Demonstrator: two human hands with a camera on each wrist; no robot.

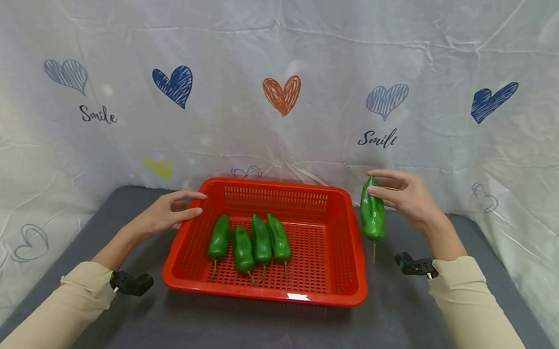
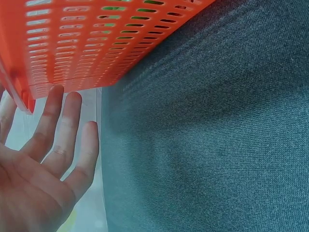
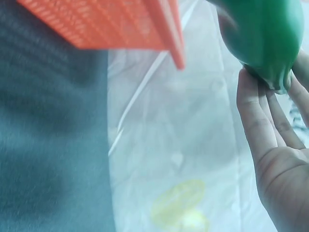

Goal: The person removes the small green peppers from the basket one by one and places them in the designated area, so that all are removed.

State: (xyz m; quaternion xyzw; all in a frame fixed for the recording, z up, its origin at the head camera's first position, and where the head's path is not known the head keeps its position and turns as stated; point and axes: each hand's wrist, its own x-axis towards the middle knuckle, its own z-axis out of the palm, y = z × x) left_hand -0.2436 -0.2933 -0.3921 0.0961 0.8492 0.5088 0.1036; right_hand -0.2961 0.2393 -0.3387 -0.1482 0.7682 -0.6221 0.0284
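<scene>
Green pepper [image 1: 373,213], probably light, firm and slick, hangs just beyond the right rim of the red basket [image 1: 244,291], its upper end pinched by the right hand [image 1: 409,200]; its body should grip better than its stem [image 1: 374,252]. The left hand [image 1: 163,214], fingers loosely spread, is at the basket's left rim.

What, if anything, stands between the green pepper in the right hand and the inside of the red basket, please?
Only the right wall of the red basket stands between them; nothing else visible blocks the pepper in the right hand.
</scene>
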